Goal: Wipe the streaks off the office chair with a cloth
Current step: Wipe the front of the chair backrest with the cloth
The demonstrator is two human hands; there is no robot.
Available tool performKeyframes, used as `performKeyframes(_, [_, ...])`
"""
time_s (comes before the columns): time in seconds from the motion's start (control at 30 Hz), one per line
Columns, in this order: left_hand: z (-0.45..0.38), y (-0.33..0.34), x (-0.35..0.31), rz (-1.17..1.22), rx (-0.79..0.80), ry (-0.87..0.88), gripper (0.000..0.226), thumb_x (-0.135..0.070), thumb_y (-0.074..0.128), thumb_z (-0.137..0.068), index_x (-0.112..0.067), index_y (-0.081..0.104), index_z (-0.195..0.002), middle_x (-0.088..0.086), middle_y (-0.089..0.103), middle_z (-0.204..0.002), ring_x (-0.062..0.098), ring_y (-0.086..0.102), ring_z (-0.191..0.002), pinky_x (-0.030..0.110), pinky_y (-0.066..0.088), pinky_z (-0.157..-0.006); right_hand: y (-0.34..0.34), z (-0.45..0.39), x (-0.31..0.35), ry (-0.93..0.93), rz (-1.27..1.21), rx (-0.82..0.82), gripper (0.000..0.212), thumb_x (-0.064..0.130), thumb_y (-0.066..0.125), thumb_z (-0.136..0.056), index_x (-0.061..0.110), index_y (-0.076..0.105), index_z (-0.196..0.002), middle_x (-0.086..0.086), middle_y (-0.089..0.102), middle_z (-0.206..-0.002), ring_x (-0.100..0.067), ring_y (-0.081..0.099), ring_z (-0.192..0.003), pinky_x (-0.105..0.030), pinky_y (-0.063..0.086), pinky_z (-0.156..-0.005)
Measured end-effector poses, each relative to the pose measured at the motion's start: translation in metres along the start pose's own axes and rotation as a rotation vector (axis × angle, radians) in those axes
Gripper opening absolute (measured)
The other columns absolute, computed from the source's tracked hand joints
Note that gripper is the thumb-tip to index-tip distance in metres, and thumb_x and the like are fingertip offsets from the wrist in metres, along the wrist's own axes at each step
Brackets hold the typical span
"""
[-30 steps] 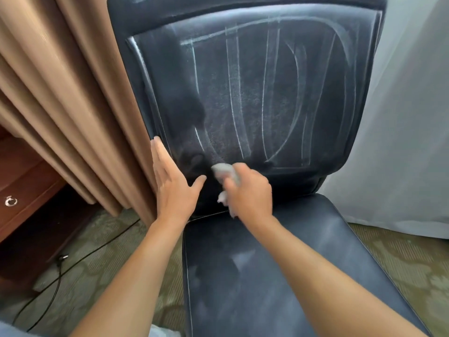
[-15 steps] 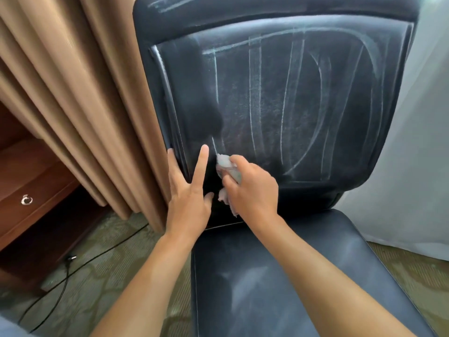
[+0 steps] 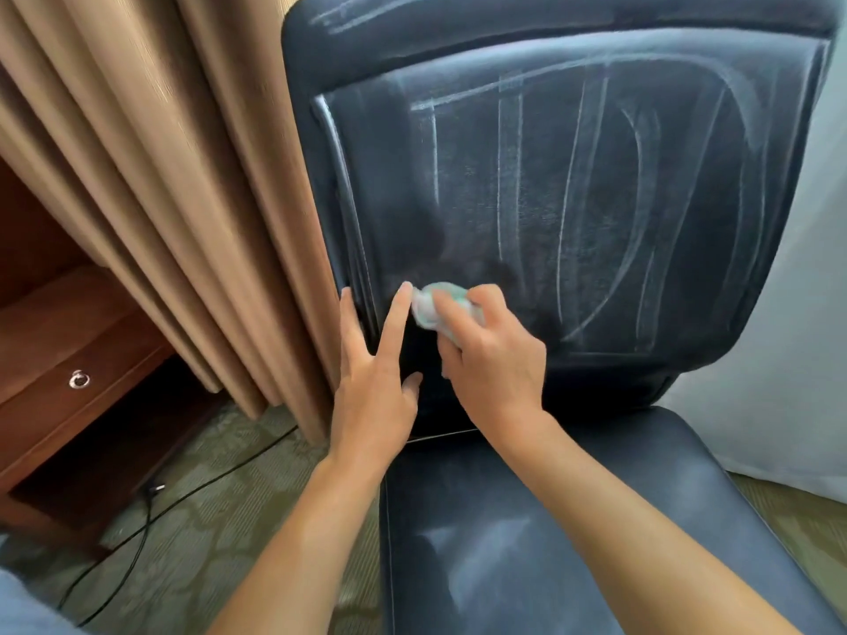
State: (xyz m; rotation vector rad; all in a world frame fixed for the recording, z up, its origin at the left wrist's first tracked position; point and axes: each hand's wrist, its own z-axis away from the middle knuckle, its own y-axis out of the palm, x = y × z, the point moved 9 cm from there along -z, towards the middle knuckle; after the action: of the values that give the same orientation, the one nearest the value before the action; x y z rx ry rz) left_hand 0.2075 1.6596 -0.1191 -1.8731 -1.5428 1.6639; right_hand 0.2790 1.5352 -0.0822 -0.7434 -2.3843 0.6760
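- Dark office chair (image 3: 596, 213) filling the centre and 3 o'clock side of the view, backrest upright toward 12 o'clock, seat (image 3: 550, 543) stretching down to 6 o'clock.
- White streaks (image 3: 573, 199) across most of the backrest panel: long near-vertical lines, a slanted line along the top, a curved arc toward 2 o'clock; fainter marks on the headrest roll at 12 o'clock.
- Darker, streak-free patch at the panel's lower 9 o'clock corner, right around the hands.
- Right hand (image 3: 492, 355) at centre, fingers curled and clenched round a small bunched cloth (image 3: 431, 307), pale with a greenish tint, pressed against the lower backrest.
- Left hand (image 3: 373, 359) just at 9 o'clock of the right, released and holding nothing: fingers straight and spread, flat on the backrest's edge, index fingertip touching or nearly touching the cloth.
- Both forearms bare, reaching in from 6 o'clock.
- Pale sheen on the seat cushion near 6 o'clock.
- Tan curtain (image 3: 160, 176) in heavy folds from 9 to 11 o'clock, brushing the chair's side.
- Wooden cabinet (image 3: 55, 373) at 8 o'clock, with a metal ring pull (image 3: 79, 379) on its drawer.
- Black cable (image 3: 137, 533) trailing over patterned carpet toward 7 o'clock.
- White sheer fabric (image 3: 797, 336) hanging at 3 o'clock behind the chair.
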Motion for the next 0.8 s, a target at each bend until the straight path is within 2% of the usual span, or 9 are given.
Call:
performKeyframes(0.07, [0.0,-0.002,-0.003,0.0,-0.003,-0.003,0.112,-0.008,0.072,-0.093,-0.07,0.0,-0.153,-0.013,-0.024,-0.17,0.039,0.057,-0.132,0.039,0.053,-0.087,0.007,0.007,-0.008,0.002,0.027,0.026,0.032,0.009,0.072,-0.083,0.029,0.073,-0.109,0.0,0.055,-0.093,-0.02,0.052,-0.058,-0.025,0.041,-0.039])
performKeyframes(0.17, [0.003,-0.003,-0.005,0.002,-0.005,-0.03,0.11,-0.008,0.07,-0.093,-0.069,0.001,-0.153,-0.01,-0.021,-0.171,0.037,0.058,-0.13,0.042,0.054,-0.087,-0.006,-0.003,-0.005,0.004,0.023,0.041,0.025,0.012,0.075,-0.081,0.032,0.074,-0.097,0.002,0.054,-0.088,-0.019,0.05,-0.054,-0.021,0.035,-0.044])
performKeyframes(0.23, [0.004,-0.005,-0.006,0.005,-0.013,-0.034,0.109,-0.007,0.071,-0.092,-0.067,0.003,-0.153,-0.009,-0.02,-0.172,0.038,0.061,-0.125,0.046,0.055,-0.088,-0.023,-0.014,0.0,0.028,0.012,-0.007,0.023,0.014,0.073,-0.082,0.033,0.074,-0.096,0.004,0.058,-0.093,-0.018,0.054,-0.058,-0.021,0.031,-0.048])
performKeyframes(0.3, [0.004,-0.005,-0.006,0.016,-0.018,-0.016,0.109,-0.006,0.07,-0.092,-0.065,0.001,-0.153,-0.006,-0.018,-0.173,0.038,0.061,-0.126,0.043,0.053,-0.088,-0.039,-0.025,0.01,0.012,0.031,-0.094,0.025,0.014,0.071,-0.083,0.03,0.074,-0.102,0.004,0.062,-0.104,-0.017,0.057,-0.067,-0.022,0.031,-0.049])
performKeyframes(0.43, [0.003,-0.007,-0.005,0.032,-0.05,-0.011,0.113,-0.007,0.073,-0.091,-0.059,-0.005,-0.152,-0.006,-0.014,-0.174,0.037,0.057,-0.131,0.041,0.051,-0.086,-0.027,-0.026,0.029,-0.09,0.017,-0.154,0.034,0.009,0.07,-0.084,0.025,0.073,-0.114,-0.002,0.064,-0.113,-0.022,0.06,-0.078,-0.029,0.044,-0.047])
performKeyframes(0.57, [0.003,-0.009,-0.007,0.099,-0.068,0.004,0.112,-0.004,0.068,-0.092,-0.059,-0.005,-0.157,-0.007,-0.011,-0.174,0.019,0.029,-0.15,0.036,0.041,-0.099,0.019,0.024,-0.004,-0.097,0.004,-0.055,0.043,0.008,0.081,-0.075,0.025,0.072,-0.114,-0.001,0.064,-0.102,-0.023,0.062,-0.071,-0.029,0.044,-0.04])
performKeyframes(0.63, [0.003,-0.01,-0.009,0.1,-0.06,-0.004,0.112,-0.004,0.065,-0.093,-0.062,-0.008,-0.156,-0.007,-0.011,-0.174,0.026,0.033,-0.151,0.036,0.041,-0.097,0.027,0.036,-0.014,-0.117,0.007,0.04,0.04,0.009,0.085,-0.071,0.026,0.075,-0.106,0.0,0.062,-0.096,-0.023,0.06,-0.064,-0.027,0.043,-0.038])
performKeyframes(0.7, [0.002,-0.008,-0.013,0.08,-0.046,-0.025,0.114,-0.003,0.062,-0.094,-0.067,-0.011,-0.153,-0.005,-0.013,-0.174,0.034,0.045,-0.142,0.041,0.049,-0.091,0.02,0.026,-0.014,-0.106,0.017,0.099,0.029,0.011,0.082,-0.07,0.028,0.076,-0.092,0.003,0.057,-0.088,-0.021,0.056,-0.056,-0.024,0.04,-0.039])
performKeyframes(0.8, [0.003,-0.007,-0.013,0.047,-0.035,-0.042,0.116,-0.001,0.061,-0.093,-0.069,-0.014,-0.151,-0.005,-0.015,-0.174,0.038,0.055,-0.129,0.04,0.049,-0.078,-0.008,0.0,-0.008,-0.035,-0.008,0.053,0.015,0.019,0.078,-0.073,0.033,0.076,-0.08,0.008,0.061,-0.085,-0.018,0.056,-0.053,-0.023,0.041,-0.043])
